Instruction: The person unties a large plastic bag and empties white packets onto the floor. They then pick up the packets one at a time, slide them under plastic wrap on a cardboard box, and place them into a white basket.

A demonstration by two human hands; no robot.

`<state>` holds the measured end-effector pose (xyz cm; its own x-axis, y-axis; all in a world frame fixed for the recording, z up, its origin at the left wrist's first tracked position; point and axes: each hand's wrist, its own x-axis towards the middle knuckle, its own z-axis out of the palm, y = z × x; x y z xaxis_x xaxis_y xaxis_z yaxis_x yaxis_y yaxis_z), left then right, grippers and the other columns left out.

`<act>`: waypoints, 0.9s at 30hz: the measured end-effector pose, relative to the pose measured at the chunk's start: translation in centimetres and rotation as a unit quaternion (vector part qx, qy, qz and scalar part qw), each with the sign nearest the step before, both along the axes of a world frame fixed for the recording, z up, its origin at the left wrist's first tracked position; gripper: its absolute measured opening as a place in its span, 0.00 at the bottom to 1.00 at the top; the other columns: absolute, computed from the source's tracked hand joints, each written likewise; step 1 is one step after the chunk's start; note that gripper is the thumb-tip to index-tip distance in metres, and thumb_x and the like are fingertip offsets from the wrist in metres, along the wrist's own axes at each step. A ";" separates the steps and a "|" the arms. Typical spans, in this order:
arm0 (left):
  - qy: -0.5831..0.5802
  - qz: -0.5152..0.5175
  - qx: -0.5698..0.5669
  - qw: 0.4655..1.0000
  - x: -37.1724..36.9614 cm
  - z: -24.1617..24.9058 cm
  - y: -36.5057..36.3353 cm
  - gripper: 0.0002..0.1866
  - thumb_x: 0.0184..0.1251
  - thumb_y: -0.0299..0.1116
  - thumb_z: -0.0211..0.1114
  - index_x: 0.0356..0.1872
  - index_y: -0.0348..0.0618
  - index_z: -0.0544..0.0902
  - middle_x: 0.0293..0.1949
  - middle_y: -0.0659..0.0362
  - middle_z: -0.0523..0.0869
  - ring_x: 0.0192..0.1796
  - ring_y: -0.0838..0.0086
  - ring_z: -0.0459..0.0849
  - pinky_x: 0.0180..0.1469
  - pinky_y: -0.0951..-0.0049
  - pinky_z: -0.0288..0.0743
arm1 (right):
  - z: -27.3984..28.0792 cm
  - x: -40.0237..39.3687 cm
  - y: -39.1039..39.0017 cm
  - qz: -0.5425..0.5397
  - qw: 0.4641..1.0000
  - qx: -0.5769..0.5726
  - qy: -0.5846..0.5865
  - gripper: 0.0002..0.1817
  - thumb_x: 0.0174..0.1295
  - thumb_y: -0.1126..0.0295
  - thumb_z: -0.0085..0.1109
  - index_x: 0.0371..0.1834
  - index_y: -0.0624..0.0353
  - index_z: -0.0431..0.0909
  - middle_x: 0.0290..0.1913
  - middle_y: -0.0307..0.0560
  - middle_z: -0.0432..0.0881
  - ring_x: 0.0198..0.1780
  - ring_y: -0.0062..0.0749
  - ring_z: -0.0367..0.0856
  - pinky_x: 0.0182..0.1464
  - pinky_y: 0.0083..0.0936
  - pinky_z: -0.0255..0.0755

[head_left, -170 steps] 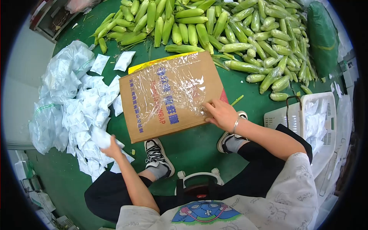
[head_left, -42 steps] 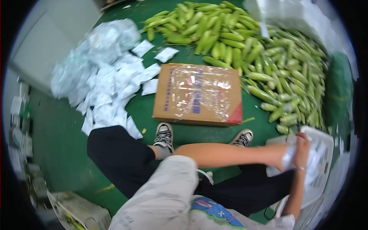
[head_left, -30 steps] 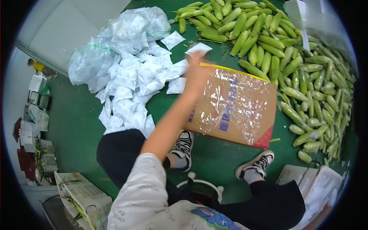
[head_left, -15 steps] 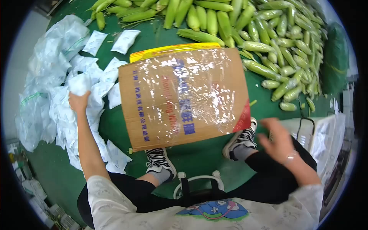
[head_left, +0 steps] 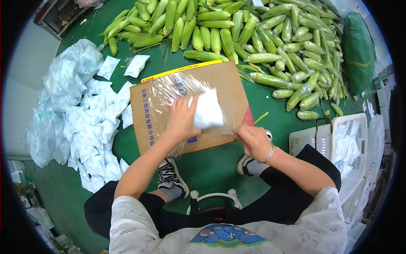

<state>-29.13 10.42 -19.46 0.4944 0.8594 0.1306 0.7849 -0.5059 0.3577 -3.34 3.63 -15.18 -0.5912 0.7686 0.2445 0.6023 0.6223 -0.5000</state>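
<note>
My left hand (head_left: 182, 120) is closed on a white ice pack (head_left: 209, 109), a puffy square packet lying over the upright-printed cardboard box (head_left: 234, 86). Under the packet, clear plastic film (head_left: 158, 95) is spread across the top of the box. At the box's lower right edge, my right hand (head_left: 253, 142) pinches the edge of that film and pulls it taut. A yellow strip with red print (head_left: 182, 70) shows along the box's far edge.
Many more white packets (head_left: 95, 122) lie in a pile on the left, beside a clear plastic bag (head_left: 63, 80). Green corn (head_left: 177, 34) is heaped at the back, film-wrapped ears (head_left: 311, 63) at right. A white crate (head_left: 313, 142) and green sack (head_left: 357, 53) stand right.
My left hand has carried a white ice pack from the pile on the left onto the film-covered box. My right hand has moved left from beside my knee and taken hold of the film.
</note>
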 end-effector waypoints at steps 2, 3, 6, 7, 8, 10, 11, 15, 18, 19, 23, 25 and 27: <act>0.002 -0.023 -0.034 0.999 0.3 0.2 -1.3 0.53 0.29 0.37 0.77 0.65 0.35 0.62 0.59 0.43 0.69 0.62 0.49 0.67 0.68 0.52 0.56 | 1.9 -1.5 1.0 -0.064 0.994 0.034 0.077 0.11 0.48 0.83 0.54 0.36 0.62 0.71 0.31 0.51 0.73 0.32 0.47 0.77 0.30 0.37 0.71; 0.003 -0.039 -0.072 0.997 0.3 0.3 -1.9 0.54 0.29 0.38 0.77 0.66 0.35 0.60 0.59 0.43 0.68 0.63 0.49 0.66 0.68 0.51 0.56 | 1.5 -2.7 1.8 -0.060 0.995 0.030 0.079 0.11 0.48 0.83 0.54 0.36 0.62 0.71 0.31 0.51 0.73 0.32 0.47 0.77 0.30 0.37 0.71; 0.015 -0.079 -0.092 0.993 0.6 0.6 -1.0 0.54 0.28 0.38 0.78 0.65 0.35 0.62 0.59 0.42 0.69 0.65 0.48 0.65 0.68 0.49 0.55 | -2.8 -6.1 5.3 -0.077 0.987 -0.008 0.142 0.11 0.53 0.82 0.54 0.40 0.63 0.72 0.39 0.53 0.77 0.40 0.48 0.79 0.39 0.36 0.73; 0.028 -0.083 -0.061 0.994 0.4 0.2 -1.1 0.55 0.32 0.41 0.80 0.66 0.33 0.61 0.61 0.43 0.68 0.66 0.48 0.64 0.68 0.48 0.55 | -5.2 -7.1 6.1 -0.049 0.990 0.022 0.132 0.12 0.55 0.81 0.54 0.44 0.63 0.72 0.46 0.54 0.76 0.47 0.50 0.77 0.47 0.38 0.71; 0.033 -0.075 -0.061 0.995 -0.2 0.5 -1.7 0.55 0.32 0.41 0.80 0.66 0.33 0.61 0.61 0.43 0.68 0.66 0.48 0.64 0.68 0.48 0.55 | -6.4 -7.8 6.6 -0.021 0.991 0.052 0.121 0.14 0.57 0.79 0.55 0.47 0.62 0.72 0.52 0.55 0.76 0.54 0.52 0.74 0.54 0.39 0.70; -0.050 0.123 0.001 0.991 -1.0 0.9 -4.3 0.51 0.39 0.45 0.79 0.63 0.28 0.61 0.61 0.39 0.67 0.65 0.48 0.65 0.67 0.49 0.58 | -5.6 -7.3 6.3 0.031 0.998 -0.011 0.053 0.26 0.59 0.68 0.58 0.61 0.63 0.66 0.66 0.60 0.66 0.67 0.56 0.63 0.67 0.47 0.57; -0.044 0.131 0.000 0.990 -1.5 1.0 -6.2 0.51 0.39 0.45 0.79 0.63 0.28 0.61 0.61 0.39 0.67 0.65 0.48 0.65 0.67 0.49 0.58 | -4.7 -7.1 6.0 0.054 0.999 0.002 0.005 0.34 0.57 0.62 0.61 0.65 0.63 0.61 0.67 0.63 0.62 0.69 0.57 0.60 0.69 0.49 0.53; -0.017 0.464 -0.124 0.877 -2.9 0.7 -14.6 0.39 0.55 0.46 0.72 0.56 0.26 0.64 0.57 0.34 0.68 0.57 0.44 0.71 0.57 0.56 0.68 | -2.9 -6.0 7.4 0.149 0.973 -0.004 -0.178 0.60 0.42 0.51 0.73 0.74 0.62 0.45 0.71 0.66 0.54 0.72 0.58 0.54 0.71 0.54 0.47; -0.038 0.516 -0.149 0.842 -2.3 -3.9 -17.3 0.23 0.63 0.45 0.66 0.41 0.29 0.74 0.27 0.47 0.83 0.30 0.52 0.84 0.33 0.58 0.77 | -2.2 -6.5 7.9 0.183 0.938 0.008 -0.293 0.65 0.37 0.53 0.76 0.75 0.61 0.41 0.71 0.63 0.55 0.72 0.58 0.55 0.70 0.54 0.49; -0.043 0.522 -0.144 0.840 -1.8 -4.8 -16.8 0.23 0.63 0.45 0.66 0.41 0.29 0.74 0.27 0.47 0.83 0.30 0.52 0.84 0.33 0.58 0.77 | -1.9 -6.6 7.8 0.176 0.936 0.015 -0.306 0.65 0.35 0.53 0.76 0.75 0.61 0.43 0.69 0.61 0.57 0.70 0.56 0.57 0.69 0.53 0.51; -0.454 0.501 -0.254 0.692 -1.9 -4.1 -15.4 0.18 0.69 0.39 0.60 0.23 0.36 0.77 0.15 0.57 0.79 0.18 0.72 0.80 0.19 0.76 0.70 | -1.0 -7.1 7.5 0.138 0.929 0.004 -0.342 0.64 0.32 0.54 0.76 0.74 0.63 0.46 0.65 0.60 0.62 0.66 0.54 0.62 0.66 0.48 0.57; -0.460 0.453 -0.226 0.729 -3.2 0.9 -14.2 0.20 0.70 0.34 0.57 0.16 0.38 0.75 0.14 0.59 0.78 0.18 0.79 0.78 0.18 0.81 0.66 | -1.2 -7.2 7.4 0.128 0.931 0.003 -0.343 0.63 0.33 0.53 0.77 0.73 0.62 0.48 0.64 0.60 0.64 0.64 0.54 0.64 0.67 0.47 0.57; -0.407 0.321 -0.131 0.845 -2.8 6.4 -11.8 0.16 0.69 0.31 0.55 0.22 0.37 0.81 0.16 0.58 0.80 0.19 0.74 0.80 0.24 0.76 0.70 | -1.3 -7.1 6.0 0.132 0.930 -0.005 -0.343 0.62 0.34 0.53 0.78 0.73 0.62 0.50 0.63 0.60 0.65 0.62 0.54 0.66 0.67 0.47 0.57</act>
<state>-31.97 -1.33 -13.04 -0.2457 0.9688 -0.0337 0.3076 0.1109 0.9450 -10.40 9.66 -16.50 -0.7744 0.5744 -0.2651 0.6081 0.7915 -0.0612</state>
